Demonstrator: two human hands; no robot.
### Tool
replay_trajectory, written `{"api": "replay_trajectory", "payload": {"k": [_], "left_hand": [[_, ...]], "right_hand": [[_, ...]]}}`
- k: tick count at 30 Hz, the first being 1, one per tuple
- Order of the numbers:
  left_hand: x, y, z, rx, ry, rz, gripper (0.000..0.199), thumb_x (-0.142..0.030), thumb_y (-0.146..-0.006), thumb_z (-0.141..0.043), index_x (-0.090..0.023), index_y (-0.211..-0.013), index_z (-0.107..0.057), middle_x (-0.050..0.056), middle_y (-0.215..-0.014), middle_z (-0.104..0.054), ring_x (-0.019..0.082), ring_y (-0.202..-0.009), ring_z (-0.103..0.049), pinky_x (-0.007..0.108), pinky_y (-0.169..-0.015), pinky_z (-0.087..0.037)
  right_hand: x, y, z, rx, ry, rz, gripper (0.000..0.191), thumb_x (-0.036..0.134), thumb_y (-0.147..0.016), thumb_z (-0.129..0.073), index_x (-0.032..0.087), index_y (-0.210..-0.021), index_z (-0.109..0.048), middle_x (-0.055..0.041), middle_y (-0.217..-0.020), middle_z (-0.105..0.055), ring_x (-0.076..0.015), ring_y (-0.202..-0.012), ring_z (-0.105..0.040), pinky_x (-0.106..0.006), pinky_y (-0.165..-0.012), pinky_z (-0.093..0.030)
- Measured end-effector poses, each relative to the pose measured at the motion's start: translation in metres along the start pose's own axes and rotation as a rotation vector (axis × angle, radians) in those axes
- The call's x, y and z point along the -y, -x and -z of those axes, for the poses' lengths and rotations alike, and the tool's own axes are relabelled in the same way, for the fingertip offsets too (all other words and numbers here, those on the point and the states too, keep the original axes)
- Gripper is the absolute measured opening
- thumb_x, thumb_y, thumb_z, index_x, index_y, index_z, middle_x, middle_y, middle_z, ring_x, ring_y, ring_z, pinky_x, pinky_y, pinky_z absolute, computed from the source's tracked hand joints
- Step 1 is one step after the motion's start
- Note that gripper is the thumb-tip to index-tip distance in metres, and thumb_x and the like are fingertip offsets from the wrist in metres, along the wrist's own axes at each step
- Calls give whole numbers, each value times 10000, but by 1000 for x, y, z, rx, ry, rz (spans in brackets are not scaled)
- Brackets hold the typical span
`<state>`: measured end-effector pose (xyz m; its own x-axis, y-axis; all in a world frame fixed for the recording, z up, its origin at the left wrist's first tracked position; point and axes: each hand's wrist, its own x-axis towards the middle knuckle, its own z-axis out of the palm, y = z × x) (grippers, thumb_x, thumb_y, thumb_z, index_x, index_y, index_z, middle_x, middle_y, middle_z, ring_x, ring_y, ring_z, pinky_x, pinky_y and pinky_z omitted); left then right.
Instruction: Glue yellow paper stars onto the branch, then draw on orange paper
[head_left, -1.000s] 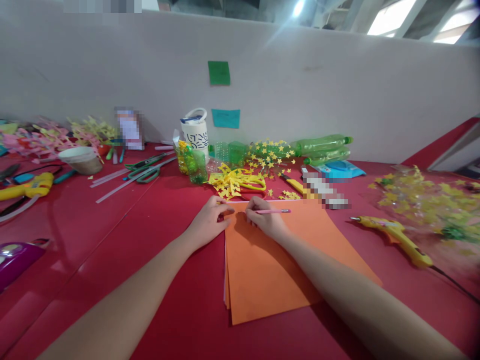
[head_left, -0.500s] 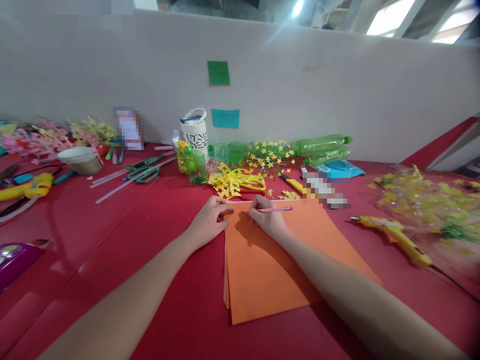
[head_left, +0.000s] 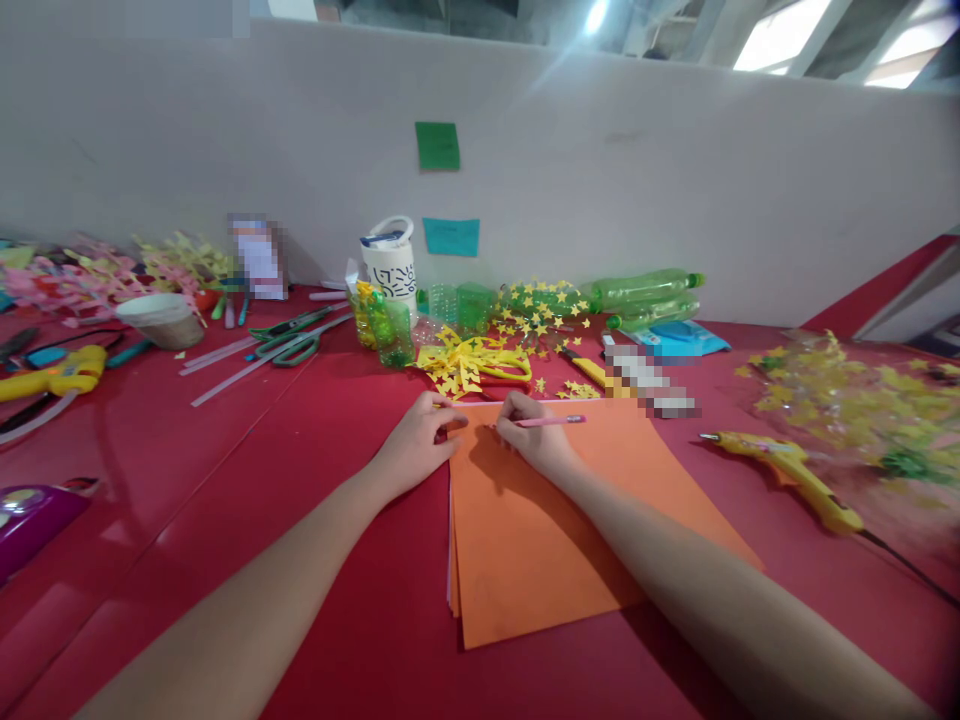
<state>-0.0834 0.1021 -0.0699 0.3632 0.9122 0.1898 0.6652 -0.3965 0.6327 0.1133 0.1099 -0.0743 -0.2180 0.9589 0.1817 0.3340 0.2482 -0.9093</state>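
A stack of orange paper (head_left: 555, 540) lies on the red table, slightly fanned at its left edge. My right hand (head_left: 536, 435) is closed round a pink pencil (head_left: 555, 420), its eraser end pointing right and its tip at the upper left of the top sheet. At the stack's upper left corner, my left hand (head_left: 420, 440) holds the paper with curled fingers. Whether a small piece lies under those fingertips, I cannot tell. Just beyond the hands are yellow star cut-outs (head_left: 581, 390) and yellow-handled scissors (head_left: 510, 372) beside yellow paper strips (head_left: 454, 365).
A yellow glue gun (head_left: 787, 470) lies to the right, its cord trailing off. Green plastic bottles (head_left: 645, 290), a yellow cutter (head_left: 589, 372) and a white patterned cup (head_left: 390, 270) stand or lie along the back. Green scissors (head_left: 296, 345) and a tub (head_left: 161, 322) are at left.
My right hand and the pencil have shifted very slightly left over the orange paper. My left hand stays in place.
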Motion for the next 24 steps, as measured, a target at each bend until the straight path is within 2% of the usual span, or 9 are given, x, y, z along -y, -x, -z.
{"api": "replay_trajectory", "payload": {"k": [24], "left_hand": [[0,-1,0,2,-7,-21,220,-225,-774,-555,-194,-976,-635,59,-1105,-449,149,-825,-549,337,-823,-484]], "right_hand": [[4,3,-3,104,26,38,74,148,-704,-468,195,-651,-447,51,-532,-520,-84,-472,-473,-185,-445,-328]]}}
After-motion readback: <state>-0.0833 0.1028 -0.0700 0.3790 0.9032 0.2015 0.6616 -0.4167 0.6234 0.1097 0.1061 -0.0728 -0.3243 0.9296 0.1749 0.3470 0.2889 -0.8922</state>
